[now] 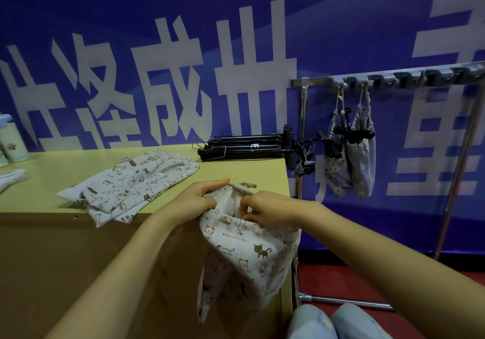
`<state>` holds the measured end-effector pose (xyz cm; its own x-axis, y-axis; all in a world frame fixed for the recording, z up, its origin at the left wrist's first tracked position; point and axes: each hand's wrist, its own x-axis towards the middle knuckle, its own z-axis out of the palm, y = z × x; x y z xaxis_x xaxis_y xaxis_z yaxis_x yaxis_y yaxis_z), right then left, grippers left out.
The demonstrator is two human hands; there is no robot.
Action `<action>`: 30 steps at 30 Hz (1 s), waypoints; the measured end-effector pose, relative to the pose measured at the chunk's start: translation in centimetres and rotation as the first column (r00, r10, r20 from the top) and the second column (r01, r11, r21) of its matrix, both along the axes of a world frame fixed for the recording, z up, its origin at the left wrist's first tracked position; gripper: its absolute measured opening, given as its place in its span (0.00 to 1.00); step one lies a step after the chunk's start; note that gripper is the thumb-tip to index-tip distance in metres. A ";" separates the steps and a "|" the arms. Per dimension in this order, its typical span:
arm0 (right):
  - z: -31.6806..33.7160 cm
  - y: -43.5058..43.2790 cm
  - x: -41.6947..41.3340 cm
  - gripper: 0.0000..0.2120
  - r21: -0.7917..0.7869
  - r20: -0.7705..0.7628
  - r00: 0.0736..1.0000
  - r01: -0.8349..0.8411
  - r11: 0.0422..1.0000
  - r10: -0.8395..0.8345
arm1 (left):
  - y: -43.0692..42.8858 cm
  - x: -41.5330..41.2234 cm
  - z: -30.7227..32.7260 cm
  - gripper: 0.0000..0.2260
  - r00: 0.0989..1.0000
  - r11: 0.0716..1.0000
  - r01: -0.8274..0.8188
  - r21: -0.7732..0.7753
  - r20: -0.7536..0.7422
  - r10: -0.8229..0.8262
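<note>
At the far left edge of the yellow-green table (52, 170) stand pale cartons (13, 142), with a bit of white cloth (11, 178) lying just in front of them. Further right, a stack of folded cat-print cloths (131, 181) lies flat on the tabletop, its near end hanging slightly over the front edge. The left hand (195, 202) grips the top hem of a cat-print drawstring bag (244, 254), thumb on top and fingers curled into the fabric. The bag hangs in the air in front of the table's right corner, its mouth pulled between both hands and its body drooping down. The right hand (265, 210) pinches the opposite side of the mouth with bent fingers. Behind them, black clip hangers (249, 146) are piled at the table's back right corner. To the right, a metal rack (304, 118) carries two grey patterned bags (349, 152) hung by cords from hooks.
</note>
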<state>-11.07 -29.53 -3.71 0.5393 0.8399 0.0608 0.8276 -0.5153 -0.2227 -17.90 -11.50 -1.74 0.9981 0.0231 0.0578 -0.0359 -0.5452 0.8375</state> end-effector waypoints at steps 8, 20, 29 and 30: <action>0.3 1.2 2.5 0.08 0.485 -0.357 0.933 0.150 0.861 0.039 | 0.9 2.3 -1.3 0.30 0.995 0.982 -0.070 -0.174 0.054 0.080; 0.2 4.8 15.1 0.07 0.621 -0.163 0.871 0.456 0.638 -0.463 | 0.7 7.6 -2.2 0.28 0.992 0.902 -0.114 -0.416 0.006 0.127; -0.7 5.9 23.2 0.24 0.136 0.133 0.868 0.462 0.876 -0.478 | 1.7 9.1 -3.1 0.28 0.995 0.836 -0.101 -0.540 -0.042 0.093; -1.0 6.1 23.5 0.25 0.141 0.136 0.862 0.472 0.870 -0.489 | 1.8 9.2 -3.2 0.28 0.995 0.832 -0.101 -0.545 -0.051 0.087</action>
